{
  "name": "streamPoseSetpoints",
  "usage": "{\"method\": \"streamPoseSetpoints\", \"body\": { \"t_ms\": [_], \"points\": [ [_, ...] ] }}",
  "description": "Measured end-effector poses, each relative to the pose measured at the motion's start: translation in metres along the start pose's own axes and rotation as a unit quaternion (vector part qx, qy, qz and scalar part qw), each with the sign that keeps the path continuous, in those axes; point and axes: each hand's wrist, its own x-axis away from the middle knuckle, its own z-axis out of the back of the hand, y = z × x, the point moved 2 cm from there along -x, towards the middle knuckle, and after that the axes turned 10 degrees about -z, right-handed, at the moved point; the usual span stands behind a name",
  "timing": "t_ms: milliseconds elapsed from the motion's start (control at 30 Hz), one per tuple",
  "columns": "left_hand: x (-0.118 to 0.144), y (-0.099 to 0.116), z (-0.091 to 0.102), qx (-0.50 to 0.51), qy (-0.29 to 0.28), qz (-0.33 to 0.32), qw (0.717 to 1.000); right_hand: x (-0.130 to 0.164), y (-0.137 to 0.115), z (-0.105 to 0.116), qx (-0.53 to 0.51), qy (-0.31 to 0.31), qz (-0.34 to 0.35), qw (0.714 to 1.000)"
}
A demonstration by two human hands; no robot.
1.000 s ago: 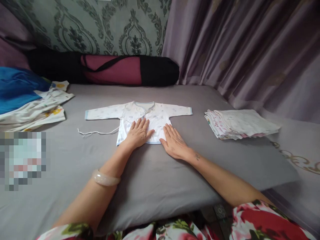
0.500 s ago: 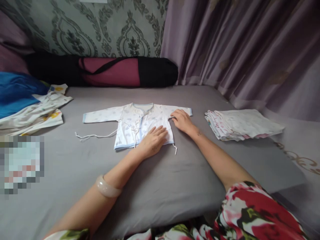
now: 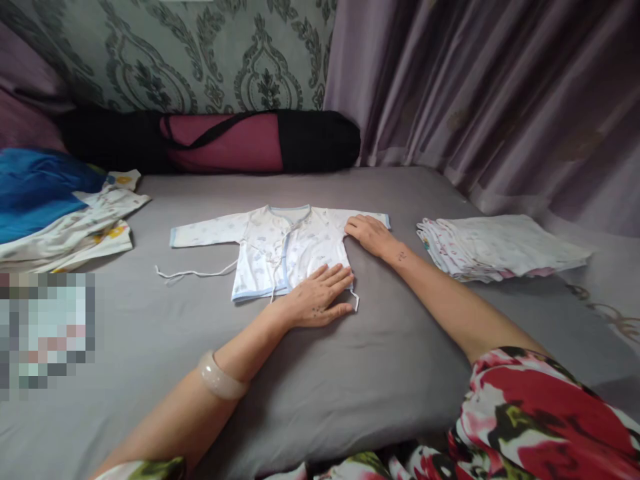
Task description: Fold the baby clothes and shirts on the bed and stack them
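One baby shirt [image 3: 280, 250] lies spread flat near the middle of the grey mattress [image 3: 350, 373], sleeves out to either side, collar toward the wall. Two bare hands rest on it. The left hand [image 3: 317, 300] lies flat and released, fingers together, on the lower right corner of the shirt's hem, partly on the mattress. The right hand [image 3: 367, 233] rests on the shirt's right sleeve with fingers bent; whether they pinch the cloth or only press it I cannot tell. One pale bracelet [image 3: 220, 380] sits on the left wrist.

Two thin ties show: one long string [image 3: 193, 272] trails left from the shirt across the mattress, and a short one hangs just beside the left hand's fingertips. One stack of folded cloths [image 3: 500, 247] lies right of the shirt, well apart from it; its layers are too many and too thin to count. One heap of loose printed clothes [image 3: 75, 223] lies at the left with one blue cloth [image 3: 35, 187] on it, both cut off by the frame edge. One long black and maroon bag [image 3: 225, 141] lies against the wall.

A blurred square hides part of the left side. The mattress is bare in front of the shirt down to its near edge, and between shirt and bag
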Motion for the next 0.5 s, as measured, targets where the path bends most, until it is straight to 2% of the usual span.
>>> {"method": "streamPoseSetpoints", "body": {
  "t_ms": [100,200,333,433,500],
  "points": [
    [-0.001,0.006,0.001,0.037,-0.013,-0.031,0.999,-0.001,0.004,-0.007,0.003,0.011,-0.022,1.000],
    [-0.003,0.012,-0.002,0.082,-0.018,-0.069,0.994,-0.009,-0.004,-0.016,0.011,0.029,-0.060,0.998],
    [-0.003,0.022,-0.002,0.125,-0.031,-0.096,0.987,-0.036,-0.039,-0.023,-0.054,0.020,-0.081,0.995],
    [-0.002,0.031,0.001,0.145,-0.032,-0.110,0.983,-0.056,-0.071,-0.021,-0.147,-0.020,-0.092,0.985],
    [-0.003,0.036,0.003,0.159,-0.021,-0.136,0.978,-0.063,-0.088,-0.018,-0.172,-0.052,-0.126,0.976]
  ]
}}
